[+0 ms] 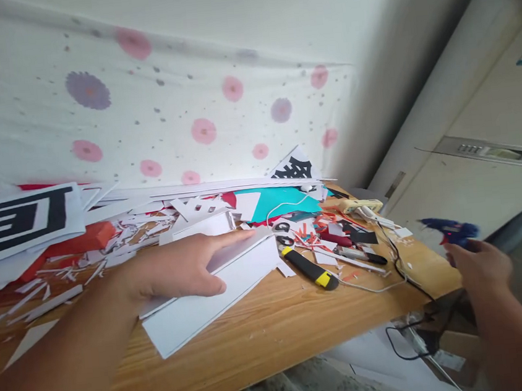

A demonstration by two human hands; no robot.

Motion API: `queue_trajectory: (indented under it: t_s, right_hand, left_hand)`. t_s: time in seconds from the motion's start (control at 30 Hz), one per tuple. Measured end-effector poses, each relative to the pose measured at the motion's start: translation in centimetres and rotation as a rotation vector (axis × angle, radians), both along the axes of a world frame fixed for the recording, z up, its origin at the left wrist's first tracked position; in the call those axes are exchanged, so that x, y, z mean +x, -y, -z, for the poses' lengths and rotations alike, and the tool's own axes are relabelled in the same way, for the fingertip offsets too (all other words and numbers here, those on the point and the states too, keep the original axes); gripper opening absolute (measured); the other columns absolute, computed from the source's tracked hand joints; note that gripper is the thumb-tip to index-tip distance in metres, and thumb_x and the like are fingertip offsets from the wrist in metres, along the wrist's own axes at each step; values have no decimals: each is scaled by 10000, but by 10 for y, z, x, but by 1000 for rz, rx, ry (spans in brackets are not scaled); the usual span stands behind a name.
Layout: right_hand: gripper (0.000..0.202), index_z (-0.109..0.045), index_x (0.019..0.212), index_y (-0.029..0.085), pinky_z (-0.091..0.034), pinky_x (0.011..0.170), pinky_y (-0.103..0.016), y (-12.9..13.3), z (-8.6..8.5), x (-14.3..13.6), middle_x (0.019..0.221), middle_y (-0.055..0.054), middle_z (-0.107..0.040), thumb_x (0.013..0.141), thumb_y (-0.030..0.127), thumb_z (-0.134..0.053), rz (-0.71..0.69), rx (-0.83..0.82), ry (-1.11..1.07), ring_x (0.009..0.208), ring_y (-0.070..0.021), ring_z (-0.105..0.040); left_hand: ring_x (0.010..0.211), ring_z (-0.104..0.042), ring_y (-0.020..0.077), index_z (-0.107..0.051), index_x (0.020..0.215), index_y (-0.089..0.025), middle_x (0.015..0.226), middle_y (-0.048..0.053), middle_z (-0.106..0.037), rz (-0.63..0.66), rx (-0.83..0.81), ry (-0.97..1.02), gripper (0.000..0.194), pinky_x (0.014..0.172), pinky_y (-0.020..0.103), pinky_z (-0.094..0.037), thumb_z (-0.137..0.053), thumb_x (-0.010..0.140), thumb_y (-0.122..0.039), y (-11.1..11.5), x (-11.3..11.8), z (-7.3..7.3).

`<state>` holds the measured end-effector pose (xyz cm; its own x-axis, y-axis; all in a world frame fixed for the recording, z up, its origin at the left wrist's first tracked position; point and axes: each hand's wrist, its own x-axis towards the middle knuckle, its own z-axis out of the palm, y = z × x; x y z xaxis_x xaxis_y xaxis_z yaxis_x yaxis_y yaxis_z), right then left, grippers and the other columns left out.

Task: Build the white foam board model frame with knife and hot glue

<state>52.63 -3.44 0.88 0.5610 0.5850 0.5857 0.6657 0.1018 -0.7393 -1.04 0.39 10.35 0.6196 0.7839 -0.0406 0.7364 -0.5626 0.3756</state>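
Observation:
My left hand (185, 269) grips a folded white board piece (212, 306) on the table. Its thumb presses on the near face and the index finger stretches along the upper edge, while the other fingers are hidden. Out past the table's right end, my right hand (483, 265) holds a blue glue gun (454, 231) in the air, its nozzle pointing left. Between the two hands lie a black and yellow utility knife (310, 269) and scissors with dark handles (284, 233), just right of the white piece.
White and red scraps cover the back of the wooden table (205, 378). A sheet with a black character (16, 218) lies on the left, a turquoise sheet (285, 202) at the back. A power strip (360, 205) and cables sit right. Behind hangs a flowered cloth (164, 118).

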Motion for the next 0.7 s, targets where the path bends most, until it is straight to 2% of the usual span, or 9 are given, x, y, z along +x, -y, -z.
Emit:
queue_trajectory:
  t_s: [0.07,0.1,0.17,0.23,0.27,0.33,0.4,0.5,0.7]
  right_hand:
    - [186,-597,653,318,-353,393,-396,2,-12,-27,559,0,-558,666,423,-750,18,77,-127,389,-216,-473]
    - [174,-642,801,326,-436,468,-415,4,-19,-45,744,-30,-637,688,395,-755,-98,79,-205,483,-222,-550]
    - [247,-654,878,312,-469,496,-405,9,-30,-89,863,-56,-666,674,392,-769,-228,21,-207,552,-214,-597]
    - [265,-671,964,298,-505,618,-406,15,-40,-139,933,-67,-670,723,346,-769,-437,-152,2,721,-237,-641]
    - [277,-669,977,280,-513,670,-411,17,-44,-164,932,-62,-662,724,319,-775,-603,-173,147,786,-249,-643]
    - [154,-661,930,250,-510,784,-412,20,-51,-209,1031,-67,-624,787,244,-718,-847,-158,326,931,-251,-620]
    - [94,-646,913,227,-508,771,-378,20,-55,-244,999,-63,-599,825,205,-670,-1012,-175,389,894,-215,-603]
    - [61,-619,881,204,-503,733,-357,18,-58,-269,922,-61,-581,831,172,-635,-1096,-252,423,832,-196,-577]
    - [131,-622,921,202,-473,709,-353,15,-51,-273,921,-61,-570,815,128,-603,-1084,-283,434,808,-192,-549]
  left_hand:
    - [1314,-515,240,-282,1491,-429,1542,-112,-373,45,-67,2,897,1033,278,-443,-566,668,-213,-3,-6,1]
    - [1316,-512,239,-263,1496,-430,1549,-112,-363,46,-70,2,900,1032,278,-442,-561,675,-213,-4,-8,1]
    - [1274,-551,248,-273,1497,-422,1523,-95,-418,36,-59,-5,880,1005,280,-459,-567,689,-232,-7,-10,2]
    - [1215,-598,254,-313,1487,-413,1471,-76,-498,30,-51,-2,851,981,282,-473,-580,696,-252,-8,-10,3]
    - [1192,-614,254,-332,1482,-406,1448,-69,-527,32,-49,2,840,973,281,-476,-584,695,-258,-9,-9,4]
    - [1169,-625,246,-351,1480,-380,1423,-58,-556,43,-44,19,817,969,283,-476,-567,702,-254,-9,-7,5]
    - [1146,-634,232,-346,1486,-353,1414,-52,-566,69,-54,50,801,967,285,-476,-537,716,-243,-8,-5,6]
    - [1118,-648,220,-329,1488,-373,1431,-65,-545,95,-82,117,795,962,289,-481,-516,728,-233,-8,-4,5]
    - [1244,-570,258,-293,1499,-391,1515,-44,-445,39,-118,65,883,1017,327,-460,-620,684,-288,-13,-9,3]
